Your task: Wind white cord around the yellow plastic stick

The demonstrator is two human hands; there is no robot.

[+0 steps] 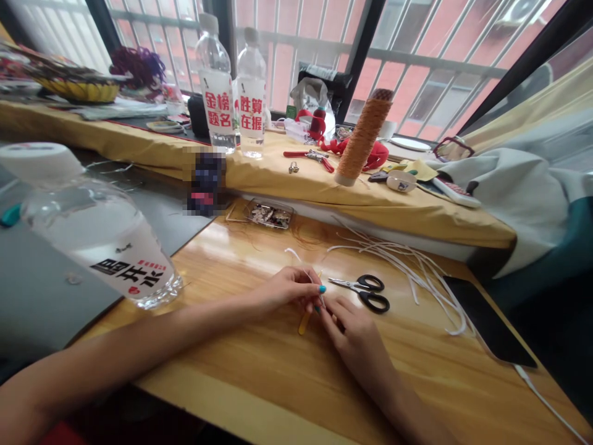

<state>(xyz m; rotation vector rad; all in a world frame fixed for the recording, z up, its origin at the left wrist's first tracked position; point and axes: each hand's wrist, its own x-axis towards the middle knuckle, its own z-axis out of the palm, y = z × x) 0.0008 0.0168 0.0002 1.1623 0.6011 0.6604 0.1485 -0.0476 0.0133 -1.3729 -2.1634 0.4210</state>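
My left hand [290, 288] and my right hand [352, 330] meet over the wooden table [259, 364], fingertips pinched together on a thin white cord [296, 254] that trails away from them. A small yellow stick-like tool [304, 322] lies under the fingers, touching the table. Black-handled scissors [365, 292] rest just right of my hands, blades pointing left. A bundle of white cords [417, 272] spreads across the table further right.
A clear water bottle [97, 232] lies near my left forearm. A phone [491, 321] sits at the right edge. Behind, a yellow-covered ledge holds two upright bottles [231, 93], an orange thread cone [364, 139], red pliers [310, 157] and a small tray of clips [269, 214].
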